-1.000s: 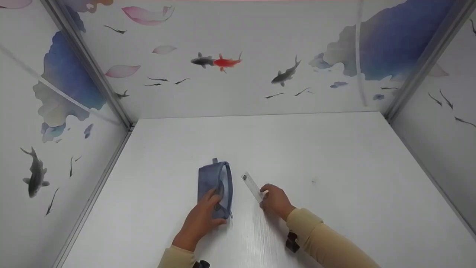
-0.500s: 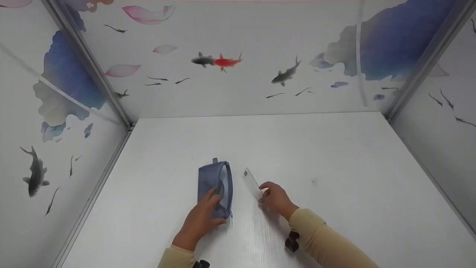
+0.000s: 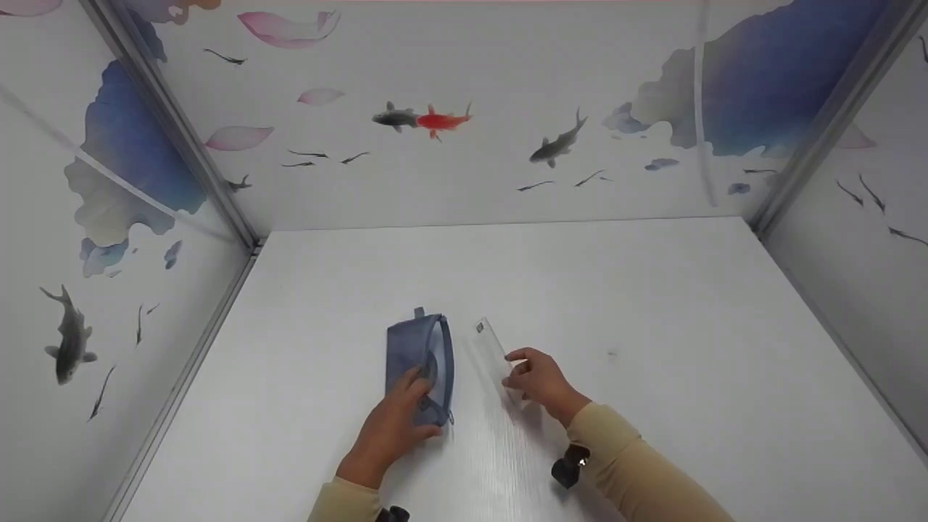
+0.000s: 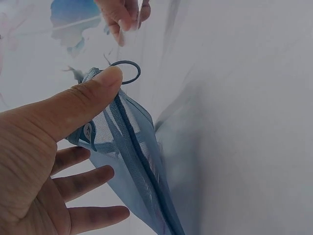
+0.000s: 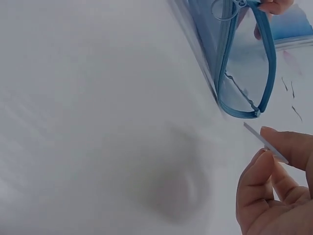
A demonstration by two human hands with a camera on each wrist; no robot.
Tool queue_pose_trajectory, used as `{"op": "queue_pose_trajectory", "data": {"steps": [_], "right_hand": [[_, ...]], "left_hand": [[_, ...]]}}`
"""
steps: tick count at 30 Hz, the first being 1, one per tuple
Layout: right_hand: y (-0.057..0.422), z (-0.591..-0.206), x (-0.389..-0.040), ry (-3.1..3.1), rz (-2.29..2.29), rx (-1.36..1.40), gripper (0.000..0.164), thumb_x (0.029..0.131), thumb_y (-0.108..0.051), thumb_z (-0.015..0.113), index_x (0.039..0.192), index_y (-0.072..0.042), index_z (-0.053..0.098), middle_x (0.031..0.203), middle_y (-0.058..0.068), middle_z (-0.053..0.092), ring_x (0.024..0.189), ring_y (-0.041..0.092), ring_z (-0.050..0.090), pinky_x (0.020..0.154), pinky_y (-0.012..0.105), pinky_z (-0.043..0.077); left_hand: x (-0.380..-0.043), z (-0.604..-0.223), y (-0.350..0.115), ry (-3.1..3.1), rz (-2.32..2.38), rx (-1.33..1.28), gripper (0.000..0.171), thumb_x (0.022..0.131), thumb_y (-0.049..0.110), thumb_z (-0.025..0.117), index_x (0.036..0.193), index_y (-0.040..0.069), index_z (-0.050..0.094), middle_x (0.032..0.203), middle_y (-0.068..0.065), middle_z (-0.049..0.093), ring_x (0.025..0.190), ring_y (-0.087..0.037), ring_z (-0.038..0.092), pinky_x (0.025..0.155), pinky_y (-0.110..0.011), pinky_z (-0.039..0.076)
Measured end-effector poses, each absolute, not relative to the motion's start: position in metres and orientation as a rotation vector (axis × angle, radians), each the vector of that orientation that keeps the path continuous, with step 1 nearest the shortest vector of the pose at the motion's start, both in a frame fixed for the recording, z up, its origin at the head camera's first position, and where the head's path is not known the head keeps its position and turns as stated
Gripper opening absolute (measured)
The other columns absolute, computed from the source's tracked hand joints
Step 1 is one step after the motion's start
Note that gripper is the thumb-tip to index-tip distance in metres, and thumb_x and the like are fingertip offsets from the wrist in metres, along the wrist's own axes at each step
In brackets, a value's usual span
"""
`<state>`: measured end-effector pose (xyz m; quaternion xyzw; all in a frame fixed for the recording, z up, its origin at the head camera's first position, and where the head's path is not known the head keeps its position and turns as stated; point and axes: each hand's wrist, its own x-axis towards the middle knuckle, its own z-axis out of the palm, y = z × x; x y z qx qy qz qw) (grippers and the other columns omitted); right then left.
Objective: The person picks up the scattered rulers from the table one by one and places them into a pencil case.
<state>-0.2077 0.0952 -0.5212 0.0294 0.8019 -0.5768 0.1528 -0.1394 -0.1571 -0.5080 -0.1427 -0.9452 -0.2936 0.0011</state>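
A blue-grey mesh zip pouch [image 3: 407,346] stands on the white table with its zipped mouth spread apart, facing right. My left hand [image 3: 391,428] holds it at the near end; in the left wrist view the thumb [image 4: 93,98] presses by the zip pull ring [image 4: 139,73], and three fingers spread loosely. Just right of the pouch, my right hand [image 3: 544,384] pinches a clear ruler [image 3: 493,344] between thumb and fingers. The ruler slants up to the left, apart from the pouch. Its edge [image 5: 261,138] shows thin in the right wrist view, below the open zip [image 5: 270,63].
White panels painted with fish and petals [image 3: 442,119] surround the table [image 3: 616,283] at the back and both sides. Metal rails [image 3: 181,123] run along the corners. A dark wrist device [image 3: 569,467] hangs under the right sleeve.
My right hand has lifted slightly and turned, carrying the ruler so its tip moves away from me and stands steeper. The left hand and pouch stay put.
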Motion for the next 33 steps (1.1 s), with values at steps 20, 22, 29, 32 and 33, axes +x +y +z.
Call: {"op": "queue_pose_trajectory", "data": {"steps": [20, 22, 29, 32, 33], "right_hand": [[0.094, -0.513, -0.208, 2.098, -1.857, 0.196, 0.047, 0.083, -0.003, 0.070, 0.127, 0.002, 0.054, 0.095, 0.009, 0.058, 0.078, 0.019, 0.054, 0.063, 0.027, 0.046], [0.092, -0.514, -0.208, 2.089, -1.865, 0.204, 0.047, 0.083, -0.004, 0.070, 0.127, 0.002, 0.054, 0.095, 0.009, 0.058, 0.078, 0.019, 0.054, 0.063, 0.027, 0.046], [0.083, -0.513, -0.205, 2.062, -1.866, 0.219, 0.048, 0.083, -0.005, 0.070, 0.128, 0.000, 0.054, 0.096, 0.009, 0.060, 0.078, 0.018, 0.054, 0.064, 0.026, 0.047], [0.080, -0.513, -0.204, 2.044, -1.875, 0.221, 0.047, 0.084, -0.005, 0.070, 0.128, 0.000, 0.054, 0.094, 0.008, 0.060, 0.077, 0.017, 0.054, 0.064, 0.026, 0.047], [0.079, -0.512, -0.203, 2.037, -1.881, 0.221, 0.047, 0.083, -0.005, 0.070, 0.128, 0.000, 0.054, 0.094, 0.008, 0.060, 0.076, 0.017, 0.053, 0.064, 0.026, 0.047]], "left_hand": [[-0.139, -0.507, -0.156, -2.960, -0.898, -0.452, 0.064, 0.069, 0.022, 0.087, 0.122, 0.010, 0.054, 0.146, -0.023, 0.040, 0.121, -0.042, 0.053, 0.088, -0.050, 0.051], [-0.139, -0.508, -0.155, -2.965, -0.896, -0.446, 0.064, 0.069, 0.022, 0.087, 0.122, 0.010, 0.054, 0.146, -0.023, 0.040, 0.121, -0.042, 0.052, 0.089, -0.050, 0.051], [-0.139, -0.509, -0.155, -2.971, -0.889, -0.432, 0.065, 0.068, 0.021, 0.087, 0.123, 0.010, 0.055, 0.146, -0.022, 0.040, 0.122, -0.042, 0.052, 0.090, -0.051, 0.050], [-0.139, -0.509, -0.155, -2.975, -0.885, -0.431, 0.064, 0.068, 0.021, 0.087, 0.122, 0.010, 0.055, 0.147, -0.021, 0.039, 0.123, -0.042, 0.051, 0.090, -0.051, 0.050], [-0.139, -0.508, -0.155, -2.977, -0.882, -0.432, 0.064, 0.068, 0.021, 0.087, 0.122, 0.010, 0.055, 0.147, -0.021, 0.039, 0.123, -0.042, 0.051, 0.090, -0.050, 0.050]]}}
